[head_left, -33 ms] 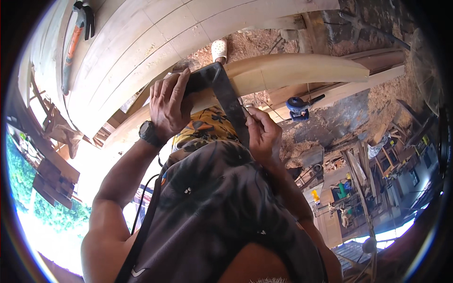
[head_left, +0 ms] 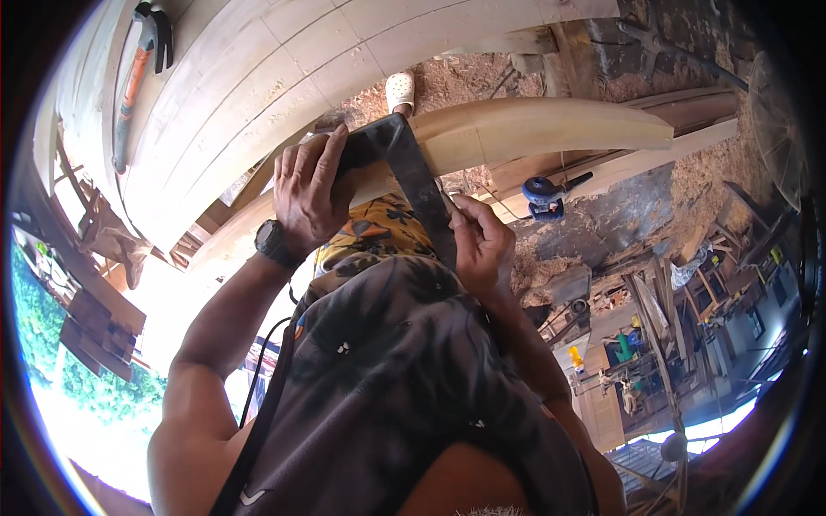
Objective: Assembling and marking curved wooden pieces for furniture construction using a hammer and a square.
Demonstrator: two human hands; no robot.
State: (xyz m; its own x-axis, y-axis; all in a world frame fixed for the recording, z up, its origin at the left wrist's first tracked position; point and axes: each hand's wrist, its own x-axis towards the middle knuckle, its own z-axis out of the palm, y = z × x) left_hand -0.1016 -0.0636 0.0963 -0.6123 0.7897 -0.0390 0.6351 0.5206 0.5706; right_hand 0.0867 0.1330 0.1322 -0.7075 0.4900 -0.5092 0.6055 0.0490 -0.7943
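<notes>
Both closed: left grip (head_left: 308, 185) on square (head_left: 418, 176), right grip (head_left: 482, 243) on stick (head_left: 448, 203), blue tool (head_left: 542, 193) nearby.

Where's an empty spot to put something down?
The curved plank is bare from the black square to its right-hand tip. The pale planked surface has room right of the hammer, apart from some shavings. It's crowded at the square, where the left hand and right hand are.
</notes>
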